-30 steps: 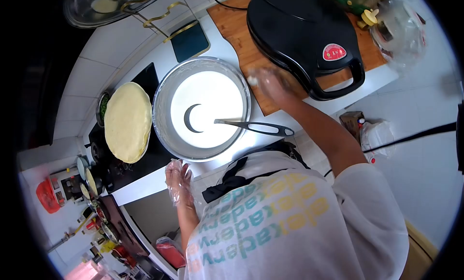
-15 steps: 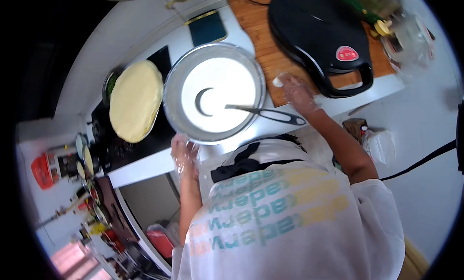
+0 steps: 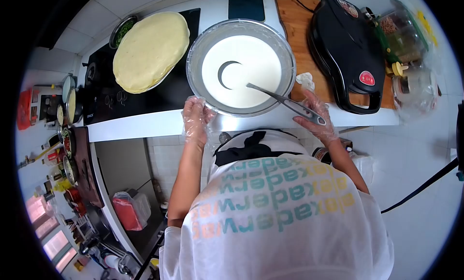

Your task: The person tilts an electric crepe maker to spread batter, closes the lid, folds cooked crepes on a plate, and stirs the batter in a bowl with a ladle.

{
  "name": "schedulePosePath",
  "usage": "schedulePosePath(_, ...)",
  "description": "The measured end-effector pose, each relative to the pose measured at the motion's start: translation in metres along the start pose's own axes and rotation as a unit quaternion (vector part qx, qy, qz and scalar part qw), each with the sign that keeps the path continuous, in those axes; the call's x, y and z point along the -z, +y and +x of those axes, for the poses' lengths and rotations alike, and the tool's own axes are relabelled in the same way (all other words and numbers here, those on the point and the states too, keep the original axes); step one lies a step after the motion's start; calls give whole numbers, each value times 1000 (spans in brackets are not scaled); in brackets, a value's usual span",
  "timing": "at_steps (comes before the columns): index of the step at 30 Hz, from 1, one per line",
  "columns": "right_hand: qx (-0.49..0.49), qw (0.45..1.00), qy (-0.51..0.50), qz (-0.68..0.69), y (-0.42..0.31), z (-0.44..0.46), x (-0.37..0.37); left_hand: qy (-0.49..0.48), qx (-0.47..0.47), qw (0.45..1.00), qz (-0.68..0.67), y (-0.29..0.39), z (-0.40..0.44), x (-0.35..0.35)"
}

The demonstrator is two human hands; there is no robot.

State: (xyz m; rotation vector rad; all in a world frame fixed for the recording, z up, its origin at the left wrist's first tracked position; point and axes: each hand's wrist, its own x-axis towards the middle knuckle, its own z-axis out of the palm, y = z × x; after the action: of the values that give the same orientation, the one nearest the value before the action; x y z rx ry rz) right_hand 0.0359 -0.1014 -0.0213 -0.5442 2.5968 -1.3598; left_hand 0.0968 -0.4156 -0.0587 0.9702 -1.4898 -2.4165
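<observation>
Where the bowl [image 3: 195, 69] stood: near the front edge of the white counter [image 3: 145, 129], between the black cooktop [image 3: 176, 85] and the wooden board [image 3: 296, 38].
Left hand [image 3: 197, 119]: gloved in clear plastic, fingers bent at the bowl's near left rim; whether this grip was closed on the rim could not be told.
Right hand [image 3: 316, 116]: likewise gloved, grip spread wide, thumb and fingers on either side of the handle of the ladle [image 3: 271, 93] (apparently not clamped).
Handle hazard: a knock from the right hand could have swung the ladle and splashed the white liquid [image 3: 263, 62].
Rim hazard: uneven pressure from the left hand could have tipped the bowl.
White scrap [image 3: 305, 80]: crumpled, beside the right fingertips; a brush of the glove might have carried it into the bowl.
Bowl finish: round, wide and grey, with pale smears inside.
Liquid surface: smooth, bright, marked by a dark crescent at the ladle's head.
</observation>
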Motion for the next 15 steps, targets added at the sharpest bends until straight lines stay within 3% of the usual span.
schedulePosePath(3,-50,990,-15,132,-19,16,-12,-5,45,999,-26,-3,-4,-5)
schedulePosePath(4,-28,993,-5,111,-36,23,-13,-12,50,998,39,-4,-1,-7)
schedulePosePath(7,-82,967,43,236,-48,48,-29,39,48,994,93,-1,1,-18)
schedulePosePath(11,-193,957,16,215,-60,55,-31,-34,121,989,74,5,8,-20)
schedulePosePath(15,-59,978,-33,197,-62,39,-17,-42,82,995,48,0,5,-23)
